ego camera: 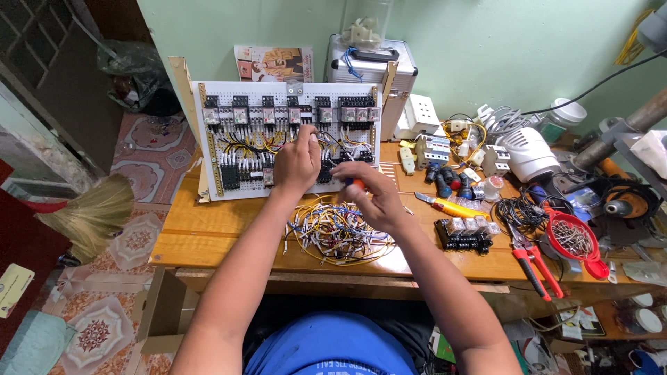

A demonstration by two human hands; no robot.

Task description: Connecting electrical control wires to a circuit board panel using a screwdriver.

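Note:
A white perforated wiring board [215, 146] with relays along the top and terminal blocks lower down stands upright on the wooden table [201, 232]. My left hand [297, 165] rests against the board's lower middle, fingers on the yellow and black wires there. My right hand [373, 196] is closed around a red-handled screwdriver [355, 184] whose tip points at the board's lower right terminals. A tangle of short yellow, white and black wires [337, 232] lies on the table just below both hands.
A yellow utility knife [445, 206], black relay sockets [467, 236], red-handled pliers [536, 262] and a red bowl of screws [573, 237] lie to the right. Circuit breakers, a white fan and a silver case stand behind. A broom [90, 212] is on the floor at left.

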